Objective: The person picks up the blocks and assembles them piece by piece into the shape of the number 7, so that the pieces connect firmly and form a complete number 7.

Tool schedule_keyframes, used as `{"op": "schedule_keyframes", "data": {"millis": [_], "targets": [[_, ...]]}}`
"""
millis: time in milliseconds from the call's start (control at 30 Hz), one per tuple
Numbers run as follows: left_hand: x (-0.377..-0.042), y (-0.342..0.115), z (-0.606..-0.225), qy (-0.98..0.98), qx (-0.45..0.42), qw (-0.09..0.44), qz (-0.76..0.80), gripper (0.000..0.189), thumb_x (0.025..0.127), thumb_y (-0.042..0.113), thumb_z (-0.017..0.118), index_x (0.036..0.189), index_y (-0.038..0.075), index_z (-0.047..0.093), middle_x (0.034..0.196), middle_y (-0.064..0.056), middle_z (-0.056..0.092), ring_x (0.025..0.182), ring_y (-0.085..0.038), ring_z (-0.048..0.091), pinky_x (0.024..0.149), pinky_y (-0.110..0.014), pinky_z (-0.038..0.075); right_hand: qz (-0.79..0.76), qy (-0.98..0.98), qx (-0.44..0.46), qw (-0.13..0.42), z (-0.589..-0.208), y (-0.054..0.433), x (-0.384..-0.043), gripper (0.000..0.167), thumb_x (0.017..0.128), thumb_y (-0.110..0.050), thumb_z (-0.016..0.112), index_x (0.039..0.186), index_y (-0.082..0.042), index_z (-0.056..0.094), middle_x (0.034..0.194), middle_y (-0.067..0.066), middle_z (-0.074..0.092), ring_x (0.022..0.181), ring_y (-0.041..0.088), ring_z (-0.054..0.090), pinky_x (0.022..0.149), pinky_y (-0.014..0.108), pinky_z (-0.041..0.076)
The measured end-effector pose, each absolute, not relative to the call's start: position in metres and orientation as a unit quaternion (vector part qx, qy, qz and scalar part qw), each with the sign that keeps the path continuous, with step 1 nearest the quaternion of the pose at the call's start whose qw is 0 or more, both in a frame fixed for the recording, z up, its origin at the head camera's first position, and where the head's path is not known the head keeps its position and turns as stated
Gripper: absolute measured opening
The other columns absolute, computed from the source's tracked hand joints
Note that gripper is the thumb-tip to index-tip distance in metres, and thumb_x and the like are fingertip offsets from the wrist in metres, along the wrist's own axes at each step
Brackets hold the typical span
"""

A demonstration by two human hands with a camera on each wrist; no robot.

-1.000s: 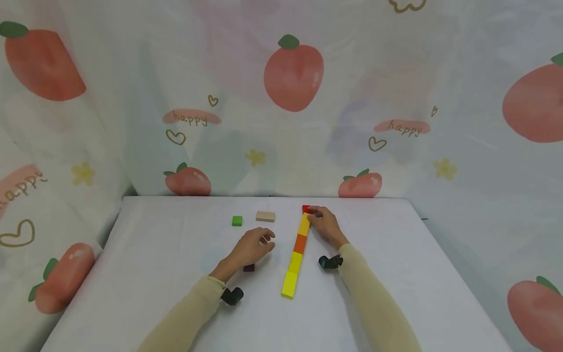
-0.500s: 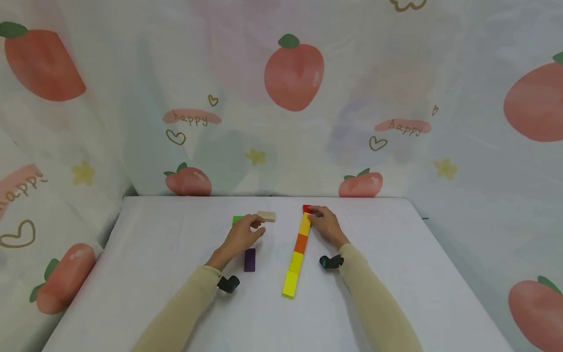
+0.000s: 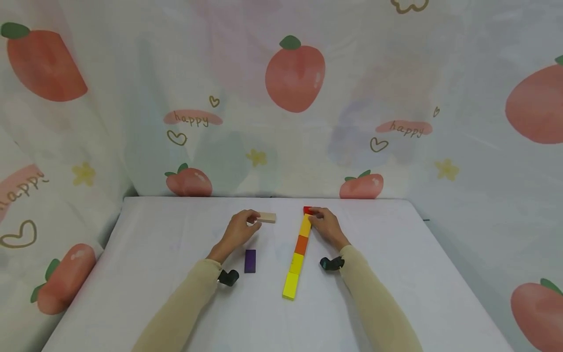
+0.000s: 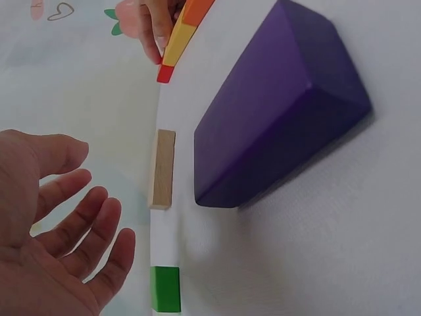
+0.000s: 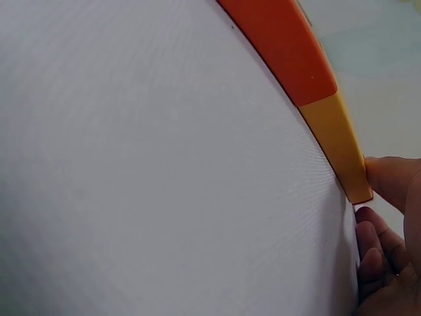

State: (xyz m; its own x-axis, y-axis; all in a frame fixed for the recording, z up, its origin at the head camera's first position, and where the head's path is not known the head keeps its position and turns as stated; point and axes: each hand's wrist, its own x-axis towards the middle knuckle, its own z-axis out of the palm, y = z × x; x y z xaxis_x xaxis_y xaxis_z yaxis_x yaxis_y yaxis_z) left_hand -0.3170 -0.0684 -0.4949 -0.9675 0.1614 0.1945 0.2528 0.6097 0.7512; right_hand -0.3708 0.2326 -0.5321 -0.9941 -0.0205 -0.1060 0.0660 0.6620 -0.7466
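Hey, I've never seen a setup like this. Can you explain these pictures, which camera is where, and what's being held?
There's no machine here: a person's bare left hand and right hand do the work. The wide picture comes from a camera on the head, looking forward and down. The two close-ups come from cameras on the wrists.

On the white table lie, in a line from near to far, a yellow block, another yellow block, an orange block, an amber block and a red block. To the line's left are a purple block, a wooden block and a green block, which shows only in the left wrist picture.

The left hand holds nothing. The right hand touches the line's far end, by the amber and red blocks; I can't tell whether it grips either.
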Motion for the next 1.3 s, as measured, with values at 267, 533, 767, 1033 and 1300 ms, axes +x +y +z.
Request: {"op": "schedule_keyframes", "data": {"millis": [267, 533, 767, 1033, 1300], "targets": [[-0.334, -0.069, -0.494, -0.896, -0.130, 0.055, -0.422, 0.027, 0.092, 0.017, 0.068, 0.118, 0.008, 0.067, 0.108, -0.010, 0.067, 0.104, -0.025, 0.063, 0.093, -0.042, 0.051, -0.411, 0.910, 0.018, 0.045, -0.528, 0.236, -0.373, 0.041, 0.100, -0.030, 0.056, 0.141, -0.023, 0.053, 0.139, 0.011, 0.049, 0.128, 0.032, 0.044, 0.111, 0.050, 0.040], [-0.339, -0.072, -0.505, -0.894, -0.119, 0.063, -0.427, 0.027, 0.090, 0.014, 0.069, 0.116, 0.006, 0.068, 0.111, -0.012, 0.067, 0.107, -0.028, 0.062, 0.094, -0.045, 0.049, -0.414, 0.908, 0.022, 0.057, -0.532, 0.236, -0.370, 0.041, 0.100, -0.030, 0.058, 0.140, -0.023, 0.054, 0.139, 0.011, 0.050, 0.127, 0.032, 0.045, 0.111, 0.051, 0.040], [-0.343, -0.074, -0.511, -0.901, -0.120, 0.067, -0.411, 0.028, 0.089, 0.014, 0.070, 0.115, 0.005, 0.068, 0.109, -0.014, 0.066, 0.106, -0.030, 0.060, 0.094, -0.046, 0.048, -0.411, 0.910, 0.014, 0.050, -0.536, 0.235, -0.368, 0.042, 0.099, -0.030, 0.058, 0.140, -0.022, 0.054, 0.140, 0.011, 0.050, 0.127, 0.033, 0.045, 0.110, 0.051, 0.040], [-0.348, -0.079, -0.517, -0.926, -0.106, 0.047, -0.360, 0.034, 0.088, 0.017, 0.072, 0.120, 0.007, 0.067, 0.112, -0.014, 0.067, 0.108, -0.031, 0.060, 0.097, -0.051, 0.043, -0.411, 0.910, 0.016, 0.054, -0.539, 0.233, -0.367, 0.042, 0.100, -0.030, 0.057, 0.141, -0.022, 0.053, 0.141, 0.010, 0.050, 0.128, 0.032, 0.045, 0.111, 0.050, 0.040], [-0.351, -0.079, -0.522, -0.928, -0.100, 0.037, -0.356, 0.037, 0.089, 0.020, 0.072, 0.123, 0.007, 0.066, 0.115, -0.013, 0.066, 0.110, -0.030, 0.060, 0.100, -0.052, 0.041, -0.409, 0.911, 0.017, 0.049, -0.536, 0.232, -0.368, 0.041, 0.100, -0.032, 0.056, 0.140, -0.024, 0.053, 0.139, 0.011, 0.049, 0.127, 0.032, 0.045, 0.110, 0.052, 0.040]]}}
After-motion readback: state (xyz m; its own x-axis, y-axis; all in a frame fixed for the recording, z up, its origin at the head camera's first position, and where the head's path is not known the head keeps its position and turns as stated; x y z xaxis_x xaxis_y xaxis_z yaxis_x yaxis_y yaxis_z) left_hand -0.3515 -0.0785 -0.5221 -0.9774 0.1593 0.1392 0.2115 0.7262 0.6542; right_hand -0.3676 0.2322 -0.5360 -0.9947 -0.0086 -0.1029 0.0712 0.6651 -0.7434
